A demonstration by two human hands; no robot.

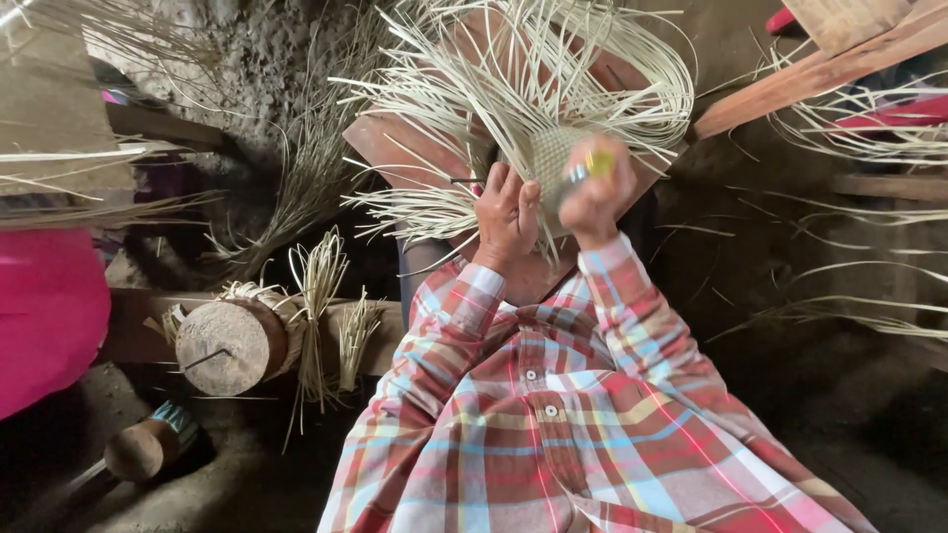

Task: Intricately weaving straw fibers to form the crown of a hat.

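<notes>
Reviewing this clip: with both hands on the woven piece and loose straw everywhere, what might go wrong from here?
1. The left hand and right hand crowd the small woven centre; a slip may loosen the weave.
2. Long loose strands fan out all round and may tangle or kink.
3. The right hand is blurred, likely moving fast, so a small yellow thing at its fingers might drop.

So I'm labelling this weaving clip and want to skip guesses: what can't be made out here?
- Head view: right hand is motion-blurred; its grip and the small yellow thing are unclear.
- Woven piece: partly hidden behind both hands.
- Left hand: palm faces away, hiding its grip.
- Pink object: cut off by the left edge.
</notes>
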